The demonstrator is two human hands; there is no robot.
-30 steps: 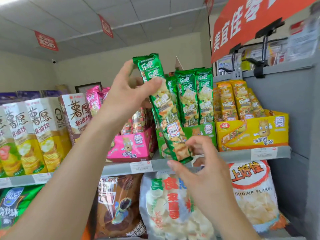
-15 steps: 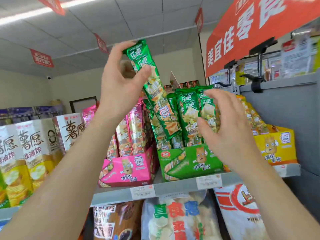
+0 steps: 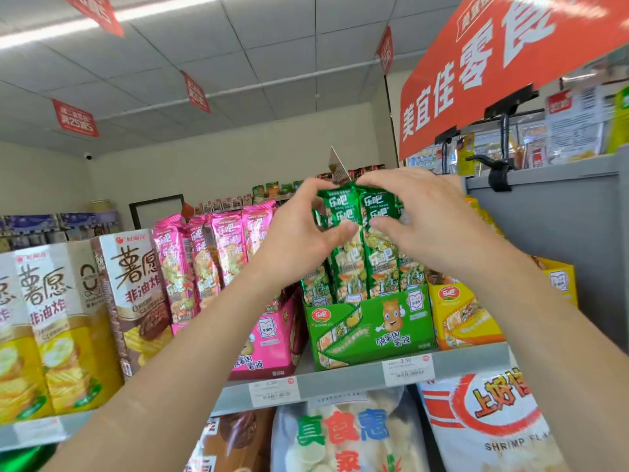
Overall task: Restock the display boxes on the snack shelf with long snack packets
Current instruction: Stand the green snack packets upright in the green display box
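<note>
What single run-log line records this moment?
step: seating packet | left hand: on green packets | right hand: on same | target: green display box

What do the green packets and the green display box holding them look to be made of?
Green packets: probably glossy plastic or foil film, given the bright glare streaks, crinkles and crimped top seals. Green display box: likely printed cardboard with a slight sheen; it has flat, stiff panels and a cleanly cut front edge.

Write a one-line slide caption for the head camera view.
Both hands, left hand and right hand, grip upright green snack packets standing in the green display box, between pink and yellow boxes.
</note>
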